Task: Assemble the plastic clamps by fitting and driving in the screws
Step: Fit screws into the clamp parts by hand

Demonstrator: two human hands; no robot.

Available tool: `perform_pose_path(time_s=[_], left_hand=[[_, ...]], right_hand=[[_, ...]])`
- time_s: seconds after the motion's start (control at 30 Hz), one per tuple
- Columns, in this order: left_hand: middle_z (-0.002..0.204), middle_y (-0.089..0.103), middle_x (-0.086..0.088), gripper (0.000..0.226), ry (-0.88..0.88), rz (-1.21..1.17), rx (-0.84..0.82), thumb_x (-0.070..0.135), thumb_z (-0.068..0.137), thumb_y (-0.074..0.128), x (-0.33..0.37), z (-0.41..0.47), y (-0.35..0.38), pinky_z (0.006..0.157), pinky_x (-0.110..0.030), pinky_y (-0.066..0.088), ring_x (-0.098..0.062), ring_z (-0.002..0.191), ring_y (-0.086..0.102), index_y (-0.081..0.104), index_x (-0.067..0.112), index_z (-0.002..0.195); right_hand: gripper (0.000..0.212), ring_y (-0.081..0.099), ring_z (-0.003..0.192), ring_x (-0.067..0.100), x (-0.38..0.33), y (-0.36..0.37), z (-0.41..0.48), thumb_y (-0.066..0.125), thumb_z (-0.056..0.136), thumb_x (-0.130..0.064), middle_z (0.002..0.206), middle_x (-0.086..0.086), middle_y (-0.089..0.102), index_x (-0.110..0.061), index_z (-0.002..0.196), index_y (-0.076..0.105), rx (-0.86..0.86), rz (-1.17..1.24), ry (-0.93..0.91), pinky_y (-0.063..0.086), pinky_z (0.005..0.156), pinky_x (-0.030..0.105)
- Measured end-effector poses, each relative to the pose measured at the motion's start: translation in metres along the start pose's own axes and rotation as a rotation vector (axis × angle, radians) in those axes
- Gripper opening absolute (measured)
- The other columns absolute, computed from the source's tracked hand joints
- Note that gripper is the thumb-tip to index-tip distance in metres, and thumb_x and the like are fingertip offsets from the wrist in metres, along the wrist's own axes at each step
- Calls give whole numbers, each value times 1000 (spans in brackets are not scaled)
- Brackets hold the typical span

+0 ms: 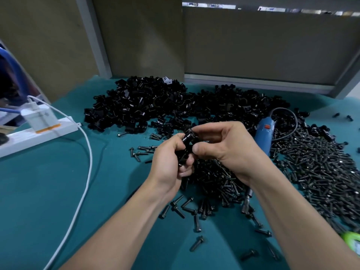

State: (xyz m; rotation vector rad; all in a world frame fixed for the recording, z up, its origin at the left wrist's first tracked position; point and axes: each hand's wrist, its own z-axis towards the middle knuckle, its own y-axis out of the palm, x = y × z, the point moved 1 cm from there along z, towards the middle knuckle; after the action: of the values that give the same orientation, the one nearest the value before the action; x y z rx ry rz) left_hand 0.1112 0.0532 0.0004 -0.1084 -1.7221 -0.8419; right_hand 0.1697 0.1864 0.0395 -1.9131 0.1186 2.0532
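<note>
Both hands meet above the green table over a black plastic clamp (187,143). My left hand (171,160) grips the clamp's lower part with curled fingers. My right hand (220,145) pinches its upper end between thumb and fingers. Whether a screw sits in the clamp is hidden by the fingers. A big heap of black clamps (165,106) lies behind the hands. A spread of black screws (315,162) covers the table to the right and under the hands. The blue electric screwdriver (264,135) lies just right of my right hand.
A white power strip (39,133) with a plugged-in charger (40,116) sits at the left, and its white cable (85,172) runs toward the near edge. Loose screws (196,221) lie scattered in front. A green object (352,242) shows at the right edge. Brown partition panels (253,45) close off the back.
</note>
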Motion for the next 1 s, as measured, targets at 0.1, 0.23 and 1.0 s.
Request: perform_pose_path(time_s=[0.1,0.23,1.0], left_hand=[[51,45,-1,29,-50,-37,-32,7,93,32,-1,-1,0,33,-19,22,-7,36,28,56,11,77],[61,56,-3,29,18,173,27,15,94,39,3,1,-2,39,-23,29,-13,43,41,65,18,83],[84,77,3,21,32,115,53,31,72,76,7,11,-8,52,-16,50,-4,61,63,85,24,89]], right_hand=[[39,78,90,18,-2,-4,1,92,71,-2,93,-2,81,-29,98,79,36,-110,-16,62,90,42],[38,78,89,19,2,-4,2,96,63,-12,91,-4,81,-32,91,82,115,-108,-3,60,93,48],[31,71,75,-2,-3,-4,-1,95,65,-45,82,-15,75,-36,89,77,126,-539,104,59,70,21]])
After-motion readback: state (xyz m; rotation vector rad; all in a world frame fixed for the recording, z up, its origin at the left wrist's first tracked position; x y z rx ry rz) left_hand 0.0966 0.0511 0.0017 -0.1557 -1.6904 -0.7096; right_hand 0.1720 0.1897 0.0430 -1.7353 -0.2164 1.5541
